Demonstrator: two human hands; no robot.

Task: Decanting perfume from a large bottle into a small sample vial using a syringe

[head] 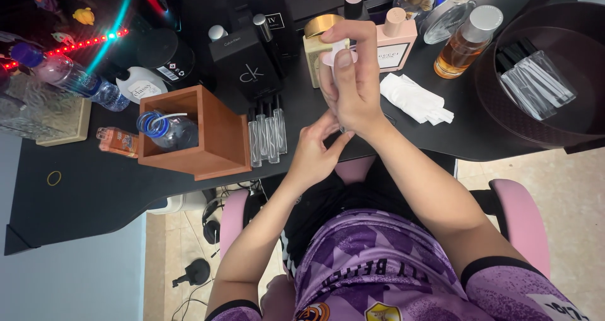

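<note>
1. Black desk (94, 188) is seen from above, crowded with bottles and boxes; a person in a purple shirt is seated at it on a pink chair (523, 214).
2. The right hand (353, 84) is closed around a small pale pink bottle (335, 55), held upright above the desk edge, with the thumb laid along its front.
3. The left hand (315, 147) is raised beneath the right one, its fingertips pinched together at the bottle's lower end. What is pinched there cannot be made out.
4. A row of slim clear vials (267, 135) stands just beside a wooden box (220, 132), near the left hand.
5. A folded white tissue (413, 98) lies near the right wrist. A pink perfume bottle (394, 40) and an amber one (463, 43) stand behind.
6. A dark round tub (491, 100) at the far right holds more clear vials.
7. Judgement: a transfer from the pink bottle into a small container appears to be in hand. A steady, aligned grip would be called for, so nothing spills onto the desk.
</note>
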